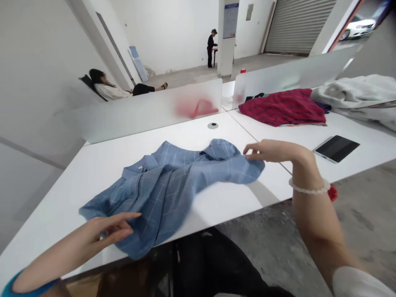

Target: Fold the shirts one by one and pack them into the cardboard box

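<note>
The blue checked shirt [173,185] lay rumpled on the white desk [105,165] between the two hands, its long axis slanting from near left to far right, collar [136,170] toward the far left. Folds hid much of its outline. The right hand [270,150] pinched its right end; the left hand [107,231] spread thumb and forefinger at its near-left part, contact unclear.

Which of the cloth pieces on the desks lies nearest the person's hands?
The blue shirt with thin white lines: the left hand and right hand are both at it. The red plaid cloth and whitish bundle lie farther away, to the right.
</note>
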